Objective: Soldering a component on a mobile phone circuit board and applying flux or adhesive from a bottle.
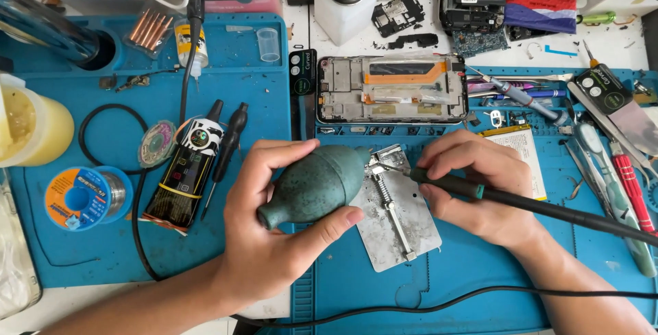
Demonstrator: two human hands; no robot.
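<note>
Black tube [184, 179] with yellow bands and white cap label lay left of centre on the blue mat. Solder spool [82, 198] — orange-and-blue label — sat at far left. Small white bottle [185, 44], yellow label, stood upper left. Black card package [302, 72] beside the phone frame.

One rubber air-blower bulb [317, 184], one soldering iron [521, 201], one metal holder plate [396, 220], one opened phone [392, 89], one solder spool [88, 198].

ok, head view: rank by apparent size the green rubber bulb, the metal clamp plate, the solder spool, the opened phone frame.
1. Opened phone frame.
2. Metal clamp plate, partly hidden by the hands.
3. Green rubber bulb, raised toward the camera in the left hand, so possibly overstated.
4. Solder spool.
</note>
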